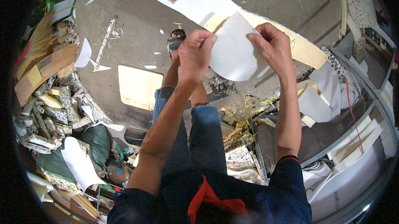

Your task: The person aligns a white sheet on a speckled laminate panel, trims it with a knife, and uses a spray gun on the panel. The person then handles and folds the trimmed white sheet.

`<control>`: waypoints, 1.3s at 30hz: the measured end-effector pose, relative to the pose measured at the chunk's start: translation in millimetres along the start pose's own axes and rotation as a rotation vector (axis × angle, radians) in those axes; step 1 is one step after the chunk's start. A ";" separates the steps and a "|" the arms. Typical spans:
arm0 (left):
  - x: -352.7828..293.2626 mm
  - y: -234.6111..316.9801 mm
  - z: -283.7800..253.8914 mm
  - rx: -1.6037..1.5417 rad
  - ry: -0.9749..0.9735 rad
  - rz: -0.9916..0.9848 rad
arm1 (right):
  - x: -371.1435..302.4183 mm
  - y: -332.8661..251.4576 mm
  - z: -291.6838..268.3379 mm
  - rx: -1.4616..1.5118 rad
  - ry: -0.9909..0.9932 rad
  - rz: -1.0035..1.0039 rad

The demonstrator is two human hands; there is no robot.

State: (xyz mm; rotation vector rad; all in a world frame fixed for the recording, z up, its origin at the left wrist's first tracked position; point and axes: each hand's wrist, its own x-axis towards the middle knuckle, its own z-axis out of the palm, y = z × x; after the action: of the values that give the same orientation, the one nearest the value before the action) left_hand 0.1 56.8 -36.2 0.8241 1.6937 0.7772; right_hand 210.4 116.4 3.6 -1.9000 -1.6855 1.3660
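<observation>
White sheet piece (235, 49) is pinched at opposite edges by left hand (195, 53) and right hand (272, 47); peeling judged underway, steady parting pull required

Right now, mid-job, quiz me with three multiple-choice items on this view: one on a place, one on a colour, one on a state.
1. Where does the pale yellow foam slab lie?
A. on the floor left of the person's legs
B. on the shelf at right
C. across the knees

2. What colour is the sheet held in the hands?
A. green
B. white
C. red

3. How is the sheet held?
A. lying flat on the floor
B. by the right hand alone
C. pinched by both the left hand and right hand

Answers: 1 A, it rests on concrete beside the legs; 2 B, its surface shows white; 3 C, fingers of both hands grip its edges.
</observation>
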 end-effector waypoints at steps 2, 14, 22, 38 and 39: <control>5.8 -0.5 -0.8 -0.006 0.027 0.065 | 6.3 0.2 9.3 -0.004 0.068 -0.011; 22.1 -11.9 9.4 0.132 0.127 0.149 | 32.0 4.1 17.6 -0.140 0.110 -0.075; 27.6 -11.6 9.9 0.267 0.187 0.218 | 32.4 7.6 21.6 -0.083 0.144 -0.057; 31.6 -18.9 14.2 0.218 0.242 0.294 | 40.4 8.9 25.1 -0.108 0.147 -0.064; 31.7 -18.9 14.4 0.223 0.247 0.295 | 40.8 8.2 25.2 -0.106 0.151 -0.066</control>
State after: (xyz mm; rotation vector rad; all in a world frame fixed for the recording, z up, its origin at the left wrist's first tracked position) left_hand 4.5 74.0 -71.6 1.1916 1.9268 0.9302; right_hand 191.7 140.2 -34.5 -1.9313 -1.7602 1.1004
